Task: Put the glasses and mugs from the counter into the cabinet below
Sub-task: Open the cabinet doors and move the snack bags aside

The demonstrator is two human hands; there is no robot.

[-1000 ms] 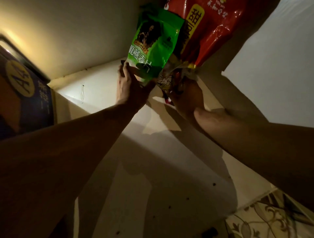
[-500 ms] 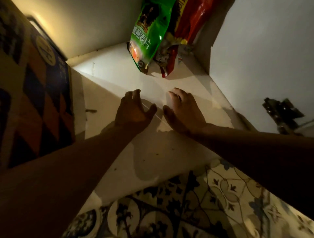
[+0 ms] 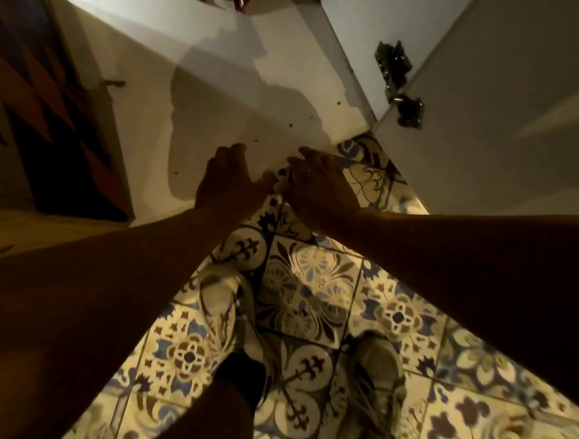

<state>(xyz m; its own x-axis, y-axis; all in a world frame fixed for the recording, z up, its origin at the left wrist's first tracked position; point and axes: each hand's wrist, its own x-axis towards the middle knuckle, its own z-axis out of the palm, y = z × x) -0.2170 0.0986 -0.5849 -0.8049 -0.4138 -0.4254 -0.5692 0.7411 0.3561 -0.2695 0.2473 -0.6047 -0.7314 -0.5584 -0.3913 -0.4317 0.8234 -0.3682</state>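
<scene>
Head view, dim and strongly shadowed. No glasses or mugs in frame. At top edge, a scrap of red packaging (image 3: 239, 2), cut off, contents unreadable. Cabinet floor (image 3: 282, 62) white, speckled with small dark holes, bare apart from that scrap; open door (image 3: 501, 109) at right with two metal hinges (image 3: 393, 61) and (image 3: 407, 111). At left, a dark patterned box (image 3: 47, 109), partly out of frame, lettering illegible. Left hand (image 3: 230, 181) and right hand (image 3: 316, 188) side by side over front lip of cabinet floor, palms down, fingers loosely spread and holding nothing; thumbs nearly touching, contact with the board hard to judge. Below, patterned floor tiles (image 3: 313, 297) and two pale shoes (image 3: 219, 300), (image 3: 379, 366).
</scene>
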